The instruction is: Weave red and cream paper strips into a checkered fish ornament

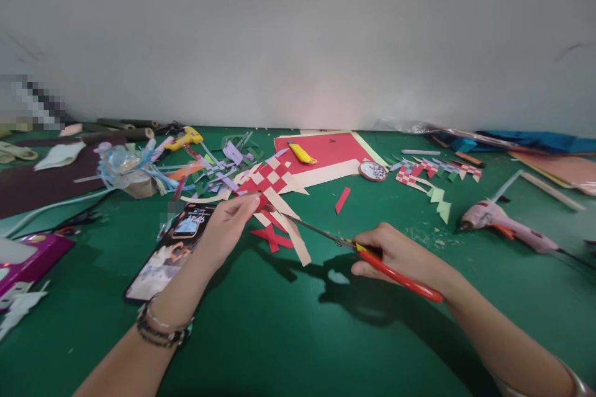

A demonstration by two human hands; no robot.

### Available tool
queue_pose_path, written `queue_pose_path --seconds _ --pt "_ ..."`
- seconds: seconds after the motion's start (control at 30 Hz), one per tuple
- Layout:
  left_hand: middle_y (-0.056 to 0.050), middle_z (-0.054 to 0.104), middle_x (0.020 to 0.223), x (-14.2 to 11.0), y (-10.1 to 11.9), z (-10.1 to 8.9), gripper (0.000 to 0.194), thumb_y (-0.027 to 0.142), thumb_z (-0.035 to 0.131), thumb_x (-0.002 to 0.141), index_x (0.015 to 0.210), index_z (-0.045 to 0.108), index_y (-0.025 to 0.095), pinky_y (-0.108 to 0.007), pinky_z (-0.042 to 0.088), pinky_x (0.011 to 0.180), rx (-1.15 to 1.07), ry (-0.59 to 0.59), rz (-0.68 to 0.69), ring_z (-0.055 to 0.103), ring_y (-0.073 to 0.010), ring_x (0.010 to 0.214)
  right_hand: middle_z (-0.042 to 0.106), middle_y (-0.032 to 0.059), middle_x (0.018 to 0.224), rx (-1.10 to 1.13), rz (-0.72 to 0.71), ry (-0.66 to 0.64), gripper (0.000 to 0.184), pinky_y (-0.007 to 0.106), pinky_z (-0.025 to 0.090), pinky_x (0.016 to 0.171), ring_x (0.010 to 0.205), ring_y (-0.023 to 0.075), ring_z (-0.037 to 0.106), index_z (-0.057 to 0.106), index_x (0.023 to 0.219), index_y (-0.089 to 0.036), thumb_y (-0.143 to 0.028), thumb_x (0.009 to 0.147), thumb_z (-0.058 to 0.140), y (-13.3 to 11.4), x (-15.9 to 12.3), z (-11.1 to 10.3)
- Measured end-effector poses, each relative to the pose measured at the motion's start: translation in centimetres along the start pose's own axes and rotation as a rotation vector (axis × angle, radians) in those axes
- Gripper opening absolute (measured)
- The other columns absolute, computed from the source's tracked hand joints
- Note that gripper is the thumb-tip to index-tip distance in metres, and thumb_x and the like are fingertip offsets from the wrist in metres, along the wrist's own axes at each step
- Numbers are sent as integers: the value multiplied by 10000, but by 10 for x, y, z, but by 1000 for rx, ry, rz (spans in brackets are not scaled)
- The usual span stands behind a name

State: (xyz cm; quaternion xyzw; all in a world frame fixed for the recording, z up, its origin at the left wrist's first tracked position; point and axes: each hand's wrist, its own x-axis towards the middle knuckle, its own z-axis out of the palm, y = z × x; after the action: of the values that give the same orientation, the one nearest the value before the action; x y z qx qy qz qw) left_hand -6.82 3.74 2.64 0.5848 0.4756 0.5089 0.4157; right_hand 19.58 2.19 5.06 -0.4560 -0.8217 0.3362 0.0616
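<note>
Between the fingertips of my left hand [235, 217] is the lower end of a woven paper piece [272, 175], a red and cream checker pattern with loose strips sticking out. My right hand [393, 251] is closed on the red handles of a pair of scissors [395, 276]. The blades point left, with their tips at the strips just right of my left fingers. One long cream strip [298, 239] hangs down past the blades. Cut red scraps [272, 239] lie on the table beneath. Whether the blades are cutting into paper at this instant is hard to make out.
A phone [172, 254] lies under my left wrist. Behind the weave are red paper sheets [335, 149] and a yellow cutter [302, 154]. A pink glue gun [507, 226] lies right, a yellow glue gun [185, 138] back left. Paper scraps [223, 173] cover the green table [288, 335].
</note>
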Motion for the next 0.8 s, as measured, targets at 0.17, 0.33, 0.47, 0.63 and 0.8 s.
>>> queue_pose_path --seconds 0.17,0.33,0.47,0.63,0.8 --pt "-2 643 696 -1 0 -1 256 351 484 767 636 648 206 -268 448 751 27 -3 15 570 -166 704 247 -74 475 -18 -7 7 492 221 123 424 475 58 164 335 505 -176 -609 713 443 0 1 0" --pt "-21 665 774 0 -1 -1 261 373 493 771 734 681 195 -289 442 794 -14 -22 7 583 -181 771 256 -74 471 -38 -3 -7 492 220 135 426 470 58 178 340 514 -178 -617 702 458 0 1 -1" --pt "-24 666 758 0 -3 0 265 393 503 762 713 676 198 -296 446 798 -37 -17 -6 586 -188 764 288 -68 492 -69 -11 -39 524 214 173 440 479 64 224 339 545 -183 -681 672 438 -2 0 -3" --pt "-8 647 696 0 -5 -1 232 382 530 741 634 647 212 -273 460 756 -39 13 -23 581 -179 711 286 -69 492 -96 -56 -39 581 219 177 435 466 68 214 320 572 -193 -769 640 345 -2 0 -3" --pt "-20 651 706 -1 -2 0 247 386 513 747 660 655 203 -283 458 759 -34 -9 -30 586 -188 722 302 -67 500 -110 -60 -46 600 219 182 440 470 69 219 324 590 -192 -790 630 312 -2 1 -3"
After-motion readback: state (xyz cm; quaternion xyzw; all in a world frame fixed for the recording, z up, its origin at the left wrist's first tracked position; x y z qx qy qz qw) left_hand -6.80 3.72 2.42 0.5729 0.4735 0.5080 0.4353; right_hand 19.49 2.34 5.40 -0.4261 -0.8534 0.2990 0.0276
